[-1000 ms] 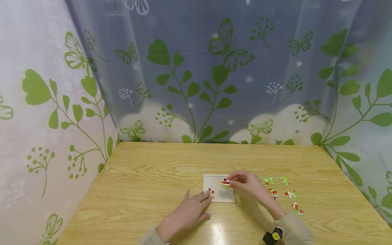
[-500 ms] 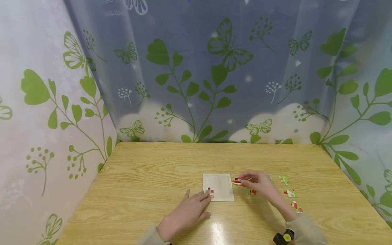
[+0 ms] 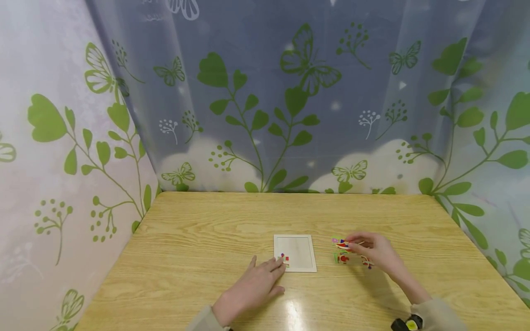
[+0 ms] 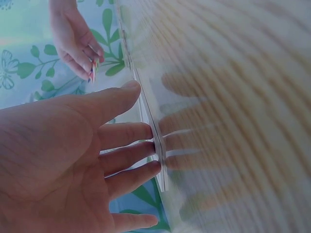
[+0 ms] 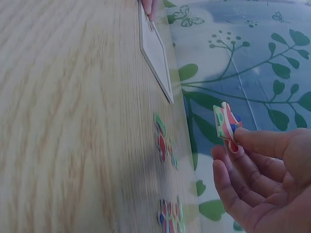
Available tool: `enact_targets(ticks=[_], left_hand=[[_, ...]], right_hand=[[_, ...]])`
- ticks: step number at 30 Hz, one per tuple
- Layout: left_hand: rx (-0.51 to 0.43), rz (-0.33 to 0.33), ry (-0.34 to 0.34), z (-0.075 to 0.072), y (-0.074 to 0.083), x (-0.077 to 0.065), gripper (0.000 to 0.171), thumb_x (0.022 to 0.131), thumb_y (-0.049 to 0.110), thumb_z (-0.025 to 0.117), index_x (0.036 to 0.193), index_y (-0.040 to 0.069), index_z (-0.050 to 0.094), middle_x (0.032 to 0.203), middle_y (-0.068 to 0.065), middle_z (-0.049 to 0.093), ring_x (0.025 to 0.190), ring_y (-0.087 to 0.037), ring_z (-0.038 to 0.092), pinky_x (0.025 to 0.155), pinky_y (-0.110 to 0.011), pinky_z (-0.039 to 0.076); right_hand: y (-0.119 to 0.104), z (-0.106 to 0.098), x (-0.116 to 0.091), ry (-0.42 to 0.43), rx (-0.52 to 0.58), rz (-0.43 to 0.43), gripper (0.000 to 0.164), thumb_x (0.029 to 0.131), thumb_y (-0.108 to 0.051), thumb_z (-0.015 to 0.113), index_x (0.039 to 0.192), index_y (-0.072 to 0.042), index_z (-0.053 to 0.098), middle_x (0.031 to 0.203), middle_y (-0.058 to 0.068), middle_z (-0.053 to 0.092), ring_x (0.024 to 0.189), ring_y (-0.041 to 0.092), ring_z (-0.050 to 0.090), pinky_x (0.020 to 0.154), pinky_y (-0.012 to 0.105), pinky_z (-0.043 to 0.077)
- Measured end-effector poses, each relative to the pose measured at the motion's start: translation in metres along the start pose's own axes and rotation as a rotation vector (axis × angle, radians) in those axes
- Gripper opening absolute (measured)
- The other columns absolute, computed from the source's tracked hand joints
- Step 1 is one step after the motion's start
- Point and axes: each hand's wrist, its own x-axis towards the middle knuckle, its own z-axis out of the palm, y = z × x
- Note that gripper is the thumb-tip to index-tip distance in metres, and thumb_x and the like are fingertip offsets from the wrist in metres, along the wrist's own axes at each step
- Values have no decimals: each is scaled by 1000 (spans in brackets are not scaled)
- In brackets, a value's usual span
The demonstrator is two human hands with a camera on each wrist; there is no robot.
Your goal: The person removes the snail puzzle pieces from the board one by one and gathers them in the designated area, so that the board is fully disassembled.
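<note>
Between thumb and fingers, my right hand (image 3: 378,253) pinches a red, blue and green jigsaw piece (image 5: 225,121), raised above the table to the right of the puzzle tray. The light, square puzzle tray (image 3: 299,248) lies flat, with a small colourful jigsaw piece (image 3: 286,259) in its near left corner. Fingertips of my left hand (image 3: 253,287) rest on that corner and partly cover the piece; its fingers are nearly straight. Below the right hand lie loose jigsaw pieces, among them a red and green piece (image 3: 342,259) and a red and white piece (image 3: 367,262).
The wooden table (image 3: 198,239) reaches back to a patterned curtain (image 3: 244,115). More pieces may lie behind the right hand and forearm. A black watch-like band (image 3: 407,323) is on the right wrist.
My right hand has moved right, carrying the pinched jigsaw piece from over the tray to above the loose pieces. My left hand stays in place on the tray corner.
</note>
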Motion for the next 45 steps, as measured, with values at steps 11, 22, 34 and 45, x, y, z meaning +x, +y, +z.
enact_targets(ticks=[11,22,34,45], left_hand=[[-2,5,8,-2,1,0,59,99,41,62,147,9,53,155,-7,48,141,-24,48,113,-63,36],[-28,1,11,-1,1,1,59,98,41,62,147,9,53,155,-7,47,141,-25,48,113,-64,35],[-37,0,13,-1,1,0,58,99,40,62,147,9,53,155,-8,47,141,-26,47,113,-64,35],[-52,-13,-9,-1,0,0,59,99,40,61,149,10,51,157,-7,45,143,-26,45,115,-63,32]], right_hand=[[7,-25,-17,42,-86,40,28,99,-25,68,117,-4,71,108,11,74,90,20,72,76,34,58],[23,-32,-37,-5,-130,23,24,97,-21,69,111,-3,74,102,10,76,84,17,72,69,26,56],[39,-27,-49,-76,-138,-80,12,90,-9,76,98,-2,73,82,2,75,69,1,66,57,21,49],[39,-27,-51,-100,-253,-59,9,88,-16,78,91,-10,73,82,-2,74,69,2,66,59,22,50]])
